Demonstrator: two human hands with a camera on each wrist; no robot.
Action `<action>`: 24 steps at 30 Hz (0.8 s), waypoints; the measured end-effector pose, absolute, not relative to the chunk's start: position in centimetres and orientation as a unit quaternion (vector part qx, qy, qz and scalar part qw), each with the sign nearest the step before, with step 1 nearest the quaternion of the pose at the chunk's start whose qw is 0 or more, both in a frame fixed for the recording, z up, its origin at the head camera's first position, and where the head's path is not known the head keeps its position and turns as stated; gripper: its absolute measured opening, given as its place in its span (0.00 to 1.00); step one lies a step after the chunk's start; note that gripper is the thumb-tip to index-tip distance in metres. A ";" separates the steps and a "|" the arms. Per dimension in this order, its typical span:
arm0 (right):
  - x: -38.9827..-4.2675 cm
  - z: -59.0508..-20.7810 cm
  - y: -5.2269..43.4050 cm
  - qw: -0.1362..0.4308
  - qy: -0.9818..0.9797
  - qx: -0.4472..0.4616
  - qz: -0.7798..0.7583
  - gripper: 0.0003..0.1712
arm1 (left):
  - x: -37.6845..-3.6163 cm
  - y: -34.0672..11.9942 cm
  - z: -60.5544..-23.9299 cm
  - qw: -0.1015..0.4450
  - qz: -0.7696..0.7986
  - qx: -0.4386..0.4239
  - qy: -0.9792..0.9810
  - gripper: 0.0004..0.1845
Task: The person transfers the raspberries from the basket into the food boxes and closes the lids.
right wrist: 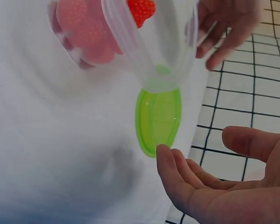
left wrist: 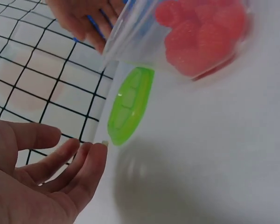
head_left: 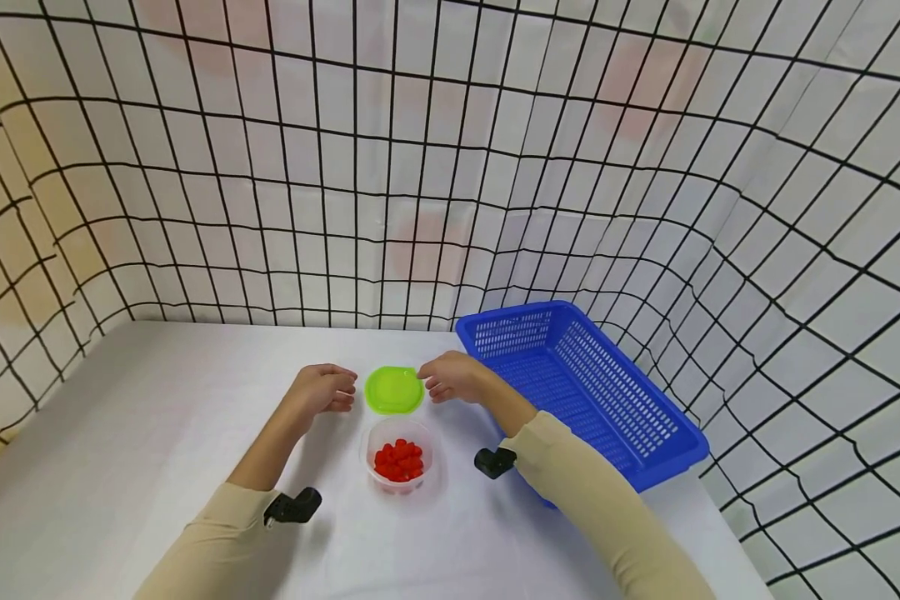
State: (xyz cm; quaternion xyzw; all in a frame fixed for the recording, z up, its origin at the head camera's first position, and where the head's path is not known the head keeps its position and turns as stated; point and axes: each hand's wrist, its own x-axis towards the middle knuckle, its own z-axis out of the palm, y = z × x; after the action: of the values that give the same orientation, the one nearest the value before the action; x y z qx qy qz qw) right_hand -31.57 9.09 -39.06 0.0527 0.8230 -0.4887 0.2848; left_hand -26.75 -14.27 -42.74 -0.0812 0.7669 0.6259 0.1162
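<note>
A bright green lid (head_left: 394, 390) lies on the white table just beyond a clear plastic tub (head_left: 371, 442). Inside the tub sit several red raspberries (head_left: 399, 461); their bumpy skin shows in the right wrist view. To the left of the lid hovers my left hand (head_left: 320, 392), fingers loosely bent, holding nothing. My right hand (head_left: 453, 377) is at the lid's right side, its fingers relaxed and nothing gripped. In the right wrist view its fingertips (right wrist: 164, 151) appear at the lid's edge; whether they touch it I cannot tell.
A blue perforated basket (head_left: 630, 383) stands on the right, partly behind my right forearm. White walls with a black grid (head_left: 390, 175) enclose the table (head_left: 157, 417) at the back and sides. Each wrist bears a small black camera.
</note>
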 end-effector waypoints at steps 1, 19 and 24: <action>-31.7 -39.3 9.0 0.283 0.822 0.062 -0.491 0.25 | -27.1 -14.1 -42.6 0.116 0.619 -0.085 0.772 0.21; -32.2 -42.3 8.3 0.239 0.790 0.111 -0.553 0.27 | -29.6 -12.5 -43.7 0.114 0.588 -0.117 0.792 0.21; -32.3 -42.6 8.1 0.233 0.790 0.111 -0.556 0.27 | -29.7 -12.3 -43.8 0.118 0.584 -0.125 0.793 0.20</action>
State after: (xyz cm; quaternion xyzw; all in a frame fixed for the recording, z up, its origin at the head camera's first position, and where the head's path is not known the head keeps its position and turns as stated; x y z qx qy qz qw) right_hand -32.28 8.08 -42.65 0.1111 0.7897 -0.5564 0.2335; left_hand -29.67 -12.25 -43.78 -0.1245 0.7934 0.5841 0.1177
